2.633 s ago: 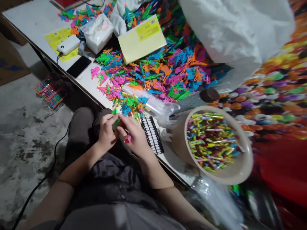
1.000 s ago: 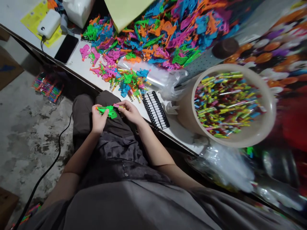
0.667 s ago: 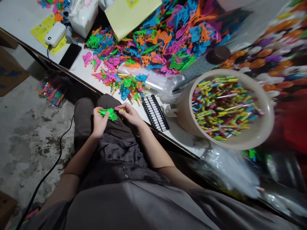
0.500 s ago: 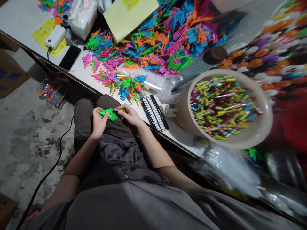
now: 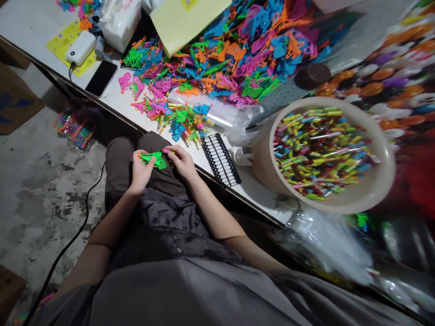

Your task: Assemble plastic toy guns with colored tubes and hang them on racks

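Note:
Above my lap, my left hand is closed around the front part of a small green toy gun made of openwork plastic, with an orange tip at its left end. My right hand pinches a short pink and yellow stick close to the back of the toy gun. Its pink end points towards the gun, and I cannot tell whether the two touch. Just beyond my hands, on the table edge, lies a small pile of toy guns in mixed colours, some with yellow sticks on them.
A beige bucket full of yellow and coloured sticks stands to the right. Beside it lies a black-and-white strip card. A large heap of plastic toy guns spreads behind. A phone and white power bank lie at left.
The pink and yellow stick, earlier lined up along the toy gun's back, now sits tilted and slightly higher. My right hand has turned a little. The whole view has shifted slightly.

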A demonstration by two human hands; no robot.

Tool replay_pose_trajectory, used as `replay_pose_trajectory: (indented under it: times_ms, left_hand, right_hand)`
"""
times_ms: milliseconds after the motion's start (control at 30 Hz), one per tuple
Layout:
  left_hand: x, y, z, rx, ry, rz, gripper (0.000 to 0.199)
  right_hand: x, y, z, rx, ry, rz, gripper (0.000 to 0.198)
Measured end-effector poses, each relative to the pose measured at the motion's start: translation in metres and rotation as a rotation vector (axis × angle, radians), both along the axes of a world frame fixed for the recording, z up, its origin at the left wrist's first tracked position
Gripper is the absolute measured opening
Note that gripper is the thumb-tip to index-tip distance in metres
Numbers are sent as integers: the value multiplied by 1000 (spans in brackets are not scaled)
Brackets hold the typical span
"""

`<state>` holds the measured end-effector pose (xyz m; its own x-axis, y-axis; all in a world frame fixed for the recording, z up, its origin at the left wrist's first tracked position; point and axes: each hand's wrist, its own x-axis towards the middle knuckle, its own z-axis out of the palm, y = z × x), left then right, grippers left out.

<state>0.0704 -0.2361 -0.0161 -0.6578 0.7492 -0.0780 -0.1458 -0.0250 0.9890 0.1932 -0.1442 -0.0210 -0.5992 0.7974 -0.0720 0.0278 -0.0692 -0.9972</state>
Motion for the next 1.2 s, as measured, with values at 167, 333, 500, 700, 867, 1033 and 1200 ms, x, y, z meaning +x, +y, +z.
replay_pose_trajectory:
  times_ms: [167, 333, 500, 700, 867, 1033, 1200]
  left_hand:
    - [1, 1, 0, 1, -18, -6, 46]
    - [2, -1, -1, -26, -6, 21, 42]
    - [-3, -2, 0, -86, 22, 11, 36]
    - [-5, -2, 7, -149, 38, -91, 35]
    - [-25, 4, 24, -233, 69, -251, 36]
    - [-120, 44, 61, -241, 257, -437, 37]
    - [-239, 136, 73, -251, 174, -94, 39]
  right_hand:
    - [4, 3, -4, 167, -15, 27, 36]
    - [4, 6, -5, 360, 15, 34, 29]
    - [9, 3, -5, 487, -33, 65, 25]
    - [15, -6, -8, 548, -36, 28, 22]
    - [7, -13, -10, 462, -36, -66, 21]
    - [3, -14, -11, 386, 10, -115, 20]
    - [5, -8, -13, 196, 35, -142, 22]
